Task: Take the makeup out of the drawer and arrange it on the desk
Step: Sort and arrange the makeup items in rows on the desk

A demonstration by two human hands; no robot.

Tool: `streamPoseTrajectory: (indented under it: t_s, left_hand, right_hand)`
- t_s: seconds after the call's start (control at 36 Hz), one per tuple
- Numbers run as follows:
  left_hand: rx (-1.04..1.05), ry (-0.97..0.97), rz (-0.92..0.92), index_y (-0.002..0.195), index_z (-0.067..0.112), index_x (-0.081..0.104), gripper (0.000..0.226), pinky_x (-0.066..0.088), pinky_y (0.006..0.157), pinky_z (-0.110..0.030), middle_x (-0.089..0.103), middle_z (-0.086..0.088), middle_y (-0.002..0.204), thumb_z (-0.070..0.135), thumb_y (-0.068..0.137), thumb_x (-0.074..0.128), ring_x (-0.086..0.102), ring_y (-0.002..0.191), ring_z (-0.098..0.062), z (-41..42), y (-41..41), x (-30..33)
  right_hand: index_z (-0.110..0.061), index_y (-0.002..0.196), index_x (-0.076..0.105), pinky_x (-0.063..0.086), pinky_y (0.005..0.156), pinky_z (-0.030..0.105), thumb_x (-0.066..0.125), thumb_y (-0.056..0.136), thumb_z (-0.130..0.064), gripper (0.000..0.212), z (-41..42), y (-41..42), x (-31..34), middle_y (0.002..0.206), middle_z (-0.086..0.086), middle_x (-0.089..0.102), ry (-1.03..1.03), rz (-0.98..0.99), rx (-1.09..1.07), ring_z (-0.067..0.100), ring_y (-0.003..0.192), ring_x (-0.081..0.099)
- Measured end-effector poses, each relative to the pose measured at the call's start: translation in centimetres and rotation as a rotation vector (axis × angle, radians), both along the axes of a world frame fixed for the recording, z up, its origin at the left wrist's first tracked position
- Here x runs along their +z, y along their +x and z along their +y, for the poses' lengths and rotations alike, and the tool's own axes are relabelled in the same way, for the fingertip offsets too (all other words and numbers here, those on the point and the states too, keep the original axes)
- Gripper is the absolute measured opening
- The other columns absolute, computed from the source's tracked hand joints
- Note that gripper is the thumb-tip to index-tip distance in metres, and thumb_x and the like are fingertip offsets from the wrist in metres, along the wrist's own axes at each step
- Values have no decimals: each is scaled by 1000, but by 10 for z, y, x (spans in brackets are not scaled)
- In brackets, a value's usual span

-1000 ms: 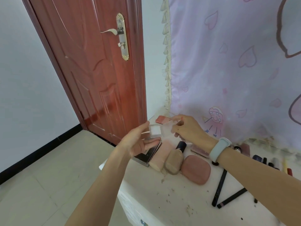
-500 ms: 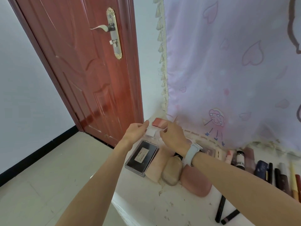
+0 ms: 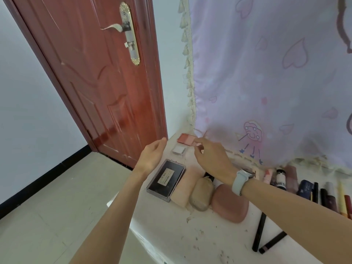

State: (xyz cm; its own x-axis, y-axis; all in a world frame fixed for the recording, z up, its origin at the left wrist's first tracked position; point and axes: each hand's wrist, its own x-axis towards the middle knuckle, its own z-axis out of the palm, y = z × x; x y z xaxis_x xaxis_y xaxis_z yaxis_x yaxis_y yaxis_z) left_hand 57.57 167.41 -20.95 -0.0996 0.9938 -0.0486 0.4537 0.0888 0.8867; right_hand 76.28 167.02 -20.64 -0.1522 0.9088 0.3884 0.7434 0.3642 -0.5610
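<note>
Both hands hover with relaxed fingers gripping nothing, left hand (image 3: 152,155) at nine o'clock and right hand (image 3: 211,157) at three o'clock of the small white compact (image 3: 179,149) on the worktop (image 3: 219,235); a careless brush risks nudging it over the near edge.

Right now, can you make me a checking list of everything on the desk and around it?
Surface: white desk, specks and scuffs on it.
Job's things: small clear case lying flat beside pink blush palette; black compact, pink pouch, tubes and pencils in rows.
Clutter: nothing seen.
Hands: left hand open, off the case; right hand loosely curled above the desk, holding nothing, watch on wrist.
Cables: nothing seen.
Surroundings: red door, heart-print curtain, tiled floor.
</note>
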Motion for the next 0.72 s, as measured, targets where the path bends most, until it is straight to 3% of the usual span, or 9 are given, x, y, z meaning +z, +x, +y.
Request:
streamPoseTrajectory:
  t_s: [0.11,0.22,0.31,0.36,0.42,0.47,0.58,0.64,0.72]
  left_hand:
    - [9,67,142,119,21,62,30,40,85,-21,62,13,107,33,94,50,56,99,-5,-29,-14,-8]
    - [37,78,225,119,16,62,30,45,90,-25,65,4,116,29,94,51,57,105,-10,-63,-22,-14]
    - [51,61,324,120,18,62,30,39,97,-28,63,7,118,30,95,49,54,114,-14,-79,-23,-16]
    - [26,65,355,116,20,64,32,36,102,-33,64,7,116,37,94,48,53,114,-15,-89,-22,-16]
    - [-39,60,347,108,18,65,49,38,100,-39,67,1,106,54,82,44,56,106,-17,-97,-20,-14]
    - [-108,36,371,112,21,62,60,34,102,-42,63,-1,102,61,71,44,52,106,-18,-104,-20,-18]
    - [-137,47,415,143,28,31,75,-1,117,-33,42,6,142,39,79,69,23,139,-12,-111,-24,-40]
    - [-81,96,367,146,25,26,88,0,115,-29,42,8,143,38,74,74,28,135,-8,-111,-25,-45]
    - [-16,168,349,145,23,30,94,15,115,-36,48,9,138,37,66,80,38,124,-8,-109,-23,-48]
  right_hand:
    - [-16,114,65,46,66,25,48,92,-16,27,-10,3,0,81,-5,66,17,-25,175,4,61,52]
    - [-24,122,60,40,90,29,50,92,-18,32,-11,-7,0,119,-4,58,-106,-277,471,13,108,49]
    - [-30,133,48,33,102,41,52,91,-30,42,-13,-23,-1,138,-3,43,-189,-460,521,20,127,36]
    - [-30,136,40,32,98,43,53,88,-43,52,-12,-34,1,135,2,43,-256,-564,501,24,126,36]
    - [-23,126,45,39,88,40,55,84,-52,51,-10,-43,4,113,2,51,-313,-604,467,26,112,48]
    - [-16,117,49,44,82,40,57,83,-53,51,-10,-50,6,103,3,58,-316,-578,429,26,100,55]
    - [-17,140,38,40,97,40,59,87,-40,61,-9,-53,1,131,7,53,-314,-467,392,26,118,49]
    - [-16,141,36,36,102,34,59,89,-33,60,-10,-54,0,137,8,47,-351,-341,395,25,124,45]
    - [-14,139,39,32,95,23,59,89,-25,55,-11,-58,4,132,11,43,-365,-160,366,24,122,45]
